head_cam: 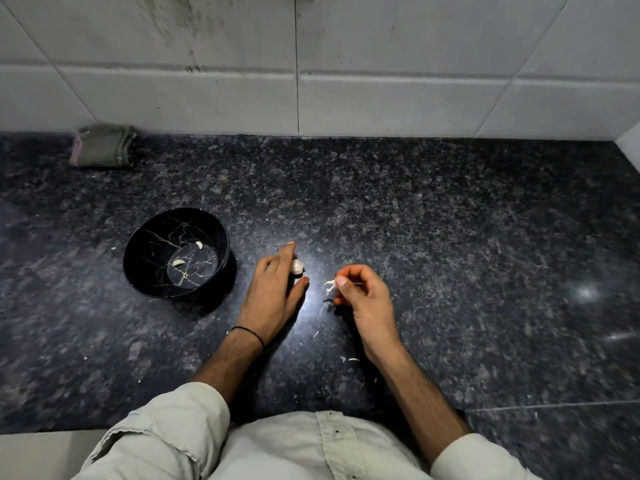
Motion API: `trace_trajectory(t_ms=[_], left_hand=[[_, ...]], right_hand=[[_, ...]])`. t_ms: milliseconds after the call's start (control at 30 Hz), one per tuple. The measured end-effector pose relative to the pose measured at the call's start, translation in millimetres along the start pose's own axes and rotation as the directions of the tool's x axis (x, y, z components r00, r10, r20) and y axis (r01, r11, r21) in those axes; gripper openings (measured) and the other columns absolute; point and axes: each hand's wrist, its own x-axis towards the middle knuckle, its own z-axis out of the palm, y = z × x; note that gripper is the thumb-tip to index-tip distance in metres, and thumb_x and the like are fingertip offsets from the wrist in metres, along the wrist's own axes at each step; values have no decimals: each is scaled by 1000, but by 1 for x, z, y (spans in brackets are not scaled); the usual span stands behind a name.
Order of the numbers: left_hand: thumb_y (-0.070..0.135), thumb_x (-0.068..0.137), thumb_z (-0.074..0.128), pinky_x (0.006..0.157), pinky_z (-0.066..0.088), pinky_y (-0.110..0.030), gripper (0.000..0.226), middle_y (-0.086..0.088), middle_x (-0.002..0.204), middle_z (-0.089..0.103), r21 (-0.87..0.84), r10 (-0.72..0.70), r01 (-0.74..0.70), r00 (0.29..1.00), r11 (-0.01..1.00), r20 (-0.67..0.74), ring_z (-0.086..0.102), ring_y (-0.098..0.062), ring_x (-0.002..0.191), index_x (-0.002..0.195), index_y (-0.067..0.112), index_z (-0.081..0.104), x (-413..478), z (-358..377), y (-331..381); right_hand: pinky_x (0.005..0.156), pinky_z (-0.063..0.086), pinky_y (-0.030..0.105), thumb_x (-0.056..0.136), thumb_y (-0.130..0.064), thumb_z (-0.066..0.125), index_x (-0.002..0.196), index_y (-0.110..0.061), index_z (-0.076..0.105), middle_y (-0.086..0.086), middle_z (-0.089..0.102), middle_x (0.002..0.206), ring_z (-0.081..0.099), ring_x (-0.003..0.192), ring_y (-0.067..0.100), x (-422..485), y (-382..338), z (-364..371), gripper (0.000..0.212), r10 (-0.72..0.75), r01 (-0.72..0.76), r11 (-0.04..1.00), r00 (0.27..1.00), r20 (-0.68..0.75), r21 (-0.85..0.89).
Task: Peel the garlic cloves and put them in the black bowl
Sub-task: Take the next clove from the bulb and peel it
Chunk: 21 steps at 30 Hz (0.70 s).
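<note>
Location: a domestic kitchen. Indicators: a dark speckled granite tabletop (433, 220) meets a white tiled wall (381, 46) with stained grout. A folded cleaning cloth (104, 146) lies at the far left. A black bowl (149, 244) holds peeled garlic cloves (178, 262), and papery skin scraps (349, 359) lie on the near tabletop.

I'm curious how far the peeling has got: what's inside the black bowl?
The black bowl holds one peeled clove at the edge of its flat bottom and a second clove up by the far wall. Its near inner wall is hidden by the rim.
</note>
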Motion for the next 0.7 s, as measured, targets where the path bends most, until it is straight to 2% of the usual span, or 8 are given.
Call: trace_trajectory(t_ms=[67, 133, 233, 300, 367, 400, 533, 700], left_hand=[[28, 95, 62, 106, 36, -33, 63, -5, 136, 56, 49, 33, -30, 998, 998, -62, 42, -23, 117, 150, 11, 35, -5, -2, -3], [26, 96, 62, 108, 29, -24, 55, -6, 140, 54, 72, 62, -50, 984, 996, -167, 45, -25, 116, 145, 9, 44, -12, -7, 0], [24, 94, 64, 98, 33, -13, 32, 9, 118, 67, -124, 16, -46, 973, 991, -231, 55, -13, 106, 124, 16, 65, -25, -16, 18], [25, 94, 66, 91, 45, -17, 22, 16, 108, 71, -398, -128, 81, 988, 914, -92, 62, -6, 101, 115, 21, 72, -28, -19, 33], [18, 95, 67, 84, 51, -21, 15, 9, 101, 76, -632, -221, 228, 971, 741, 91, 68, -6, 94, 107, 18, 75, -28, -19, 45], [13, 94, 66, 81, 51, -20, 13, 4, 98, 76, -677, -221, 242, 968, 695, 119, 69, -6, 90, 104, 14, 76, -27, -19, 49], [6, 94, 64, 83, 54, -29, 13, -1, 91, 76, -699, -227, 257, 964, 667, 138, 71, -20, 89, 94, 12, 76, -27, -17, 47], [10, 93, 66, 74, 51, -28, 11, 3, 86, 76, -670, -274, 323, 944, 668, 182, 70, -11, 80, 92, 14, 76, -29, -13, 40]], right_hand=[[63, 51, 27, 96, -5, 59, 93, -10, 61, 3, 63, 80, 59, 64, 8, -1, 0, -2, 7, 1, -1, 1000, 1000, -8, 1], [64, 51, 31, 96, -2, 58, 94, -8, 60, 5, 63, 79, 60, 64, 10, -3, -1, -4, 7, 12, -12, 1000, 1000, -8, 21], [66, 52, 38, 97, -1, 56, 95, -6, 59, 0, 65, 74, 62, 64, 11, -7, -2, -2, 7, 21, -22, 999, 1000, 13, 38], [66, 53, 36, 97, 1, 56, 96, -5, 58, -4, 66, 71, 63, 64, 10, -9, -4, 0, 6, 24, -25, 999, 999, 30, 37], [66, 55, 31, 96, 2, 56, 94, -3, 59, -3, 67, 73, 63, 66, 11, -11, -6, 3, 6, 12, -13, 1000, 999, 45, 24], [66, 56, 28, 96, 2, 57, 93, -3, 60, 0, 67, 76, 64, 67, 12, -12, -8, 4, 6, 4, -4, 1000, 999, 54, 14], [63, 56, 31, 96, -2, 58, 96, -1, 62, 0, 69, 76, 65, 67, 15, -19, -8, 6, 5, 10, -6, 997, 998, 58, -72], [69, 58, 38, 97, -7, 59, 92, -14, 66, 1, 72, 80, 68, 70, 14, -27, -2, 8, 10, -22, 22, 980, 1000, 6, -199]])
